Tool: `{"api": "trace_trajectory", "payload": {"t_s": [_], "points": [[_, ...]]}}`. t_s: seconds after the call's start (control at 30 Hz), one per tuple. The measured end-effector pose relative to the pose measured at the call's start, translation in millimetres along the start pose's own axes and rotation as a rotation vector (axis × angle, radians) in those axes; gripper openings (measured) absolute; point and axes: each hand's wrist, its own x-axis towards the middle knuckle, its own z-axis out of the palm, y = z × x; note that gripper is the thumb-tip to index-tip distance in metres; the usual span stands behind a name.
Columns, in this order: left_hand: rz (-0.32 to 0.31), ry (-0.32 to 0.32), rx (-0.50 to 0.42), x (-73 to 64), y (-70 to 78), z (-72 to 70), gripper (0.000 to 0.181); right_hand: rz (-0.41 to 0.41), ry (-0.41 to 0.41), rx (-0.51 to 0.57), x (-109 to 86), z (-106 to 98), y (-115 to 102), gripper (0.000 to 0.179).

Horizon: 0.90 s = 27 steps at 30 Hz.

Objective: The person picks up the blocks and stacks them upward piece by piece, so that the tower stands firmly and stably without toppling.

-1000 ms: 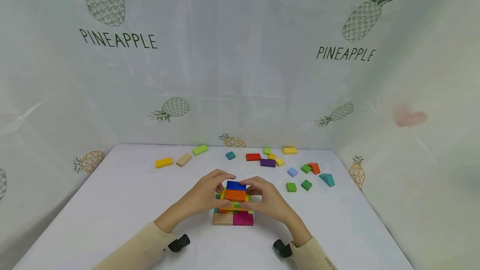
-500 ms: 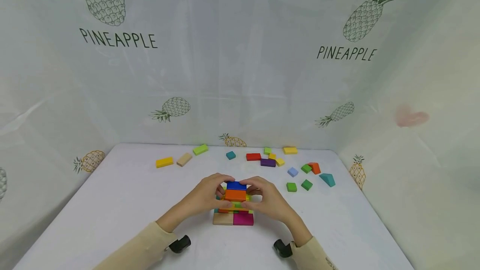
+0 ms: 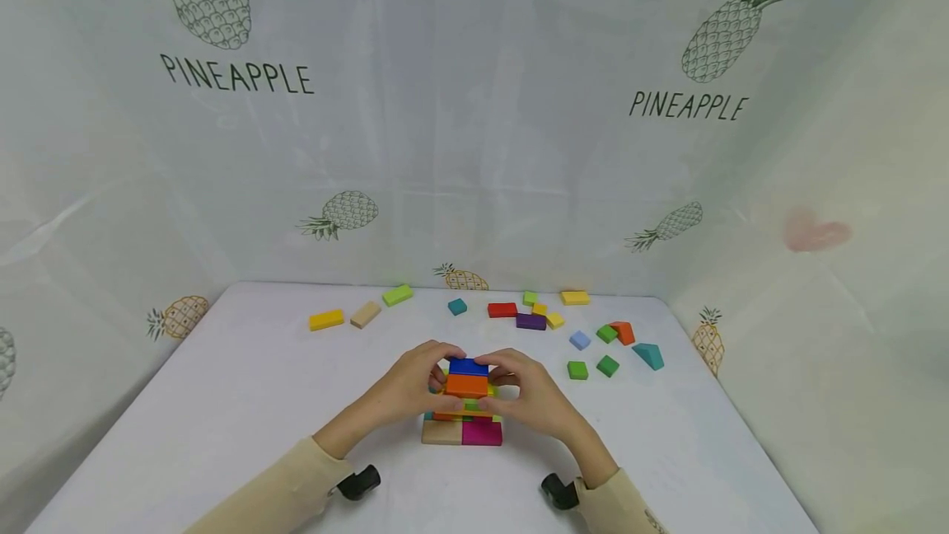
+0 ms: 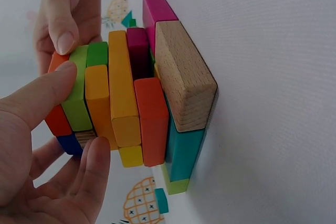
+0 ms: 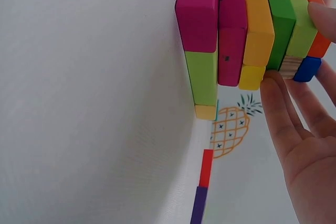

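I read the left hand (image 3: 415, 377) as grasping the upper part of the block stack (image 4: 124, 87), with its thumb across the near side and its fingers reaching round to the far side. The right hand (image 3: 530, 390) grasps the same part from the opposite side in the same manner. Between the hands, the orange block (image 3: 467, 386) sits on top, with the blue block (image 3: 469, 367) directly behind it. Under the orange block lies the light green block (image 4: 81, 98). I judge that the paired grip keeps these upper layers square and braces them against sliding.

Below the hands, the stack widens to a base on the worktop (image 3: 222, 419). Its near row sets the wooden block (image 3: 441, 433) on the left against the magenta block (image 3: 482, 433) on the right. I judge that this wider footing steadies the stack, while the narrower top would shift under an uneven push.

Outward of the left hand, I see open room to the worktop's left edge. Outward of the right hand, two green blocks (image 3: 577, 370) (image 3: 608, 366) lie nearby, with the teal triangle (image 3: 648, 356) farther out; clearance is tighter there. Ahead of both hands, the red block (image 3: 502, 310) and purple block (image 3: 530, 321) lie well apart from the stack, near the far edge, where the cloth (image 3: 474, 147) rises.
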Motion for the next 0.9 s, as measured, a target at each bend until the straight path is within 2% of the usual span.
{"api": "trace_trajectory", "payload": {"t_s": [0.43,0.9], "points": [[-0.009,-0.011,-0.004,-0.1,-0.1,-0.3,0.067,-0.009,-0.049,0.028,-0.8,-5.8,4.1,0.06],[-0.003,0.003,0.007,-0.6,1.3,0.8,0.063,0.024,-0.053,0.031,0.2,-5.9,3.2,0.063]]}}
